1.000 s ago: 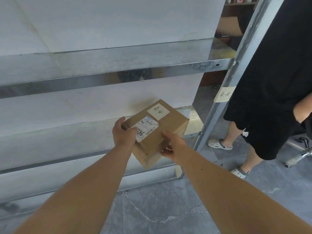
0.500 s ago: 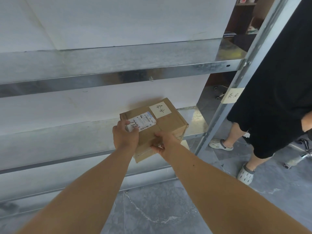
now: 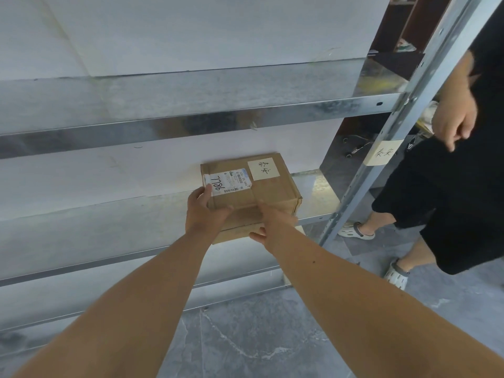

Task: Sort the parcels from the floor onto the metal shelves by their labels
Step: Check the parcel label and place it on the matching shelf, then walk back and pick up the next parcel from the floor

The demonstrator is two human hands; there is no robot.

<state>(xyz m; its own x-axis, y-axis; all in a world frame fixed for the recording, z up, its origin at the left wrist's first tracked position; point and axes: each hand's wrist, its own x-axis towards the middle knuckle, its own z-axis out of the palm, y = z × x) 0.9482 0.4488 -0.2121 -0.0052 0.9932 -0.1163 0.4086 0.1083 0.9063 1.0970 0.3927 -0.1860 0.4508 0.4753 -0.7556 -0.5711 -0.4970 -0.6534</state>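
Between your gripping left hand [image 3: 207,211] and right hand [image 3: 272,222], the brown cardboard parcel [image 3: 259,192] overhangs the grey metal shelf [image 3: 109,236]; releasing now risks tipping.

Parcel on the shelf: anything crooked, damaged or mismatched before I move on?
Nothing stands out. The parcel looks intact and flat on the shelf, left hand and right hand holding its near end. Its handwritten note matches the tag on the post.
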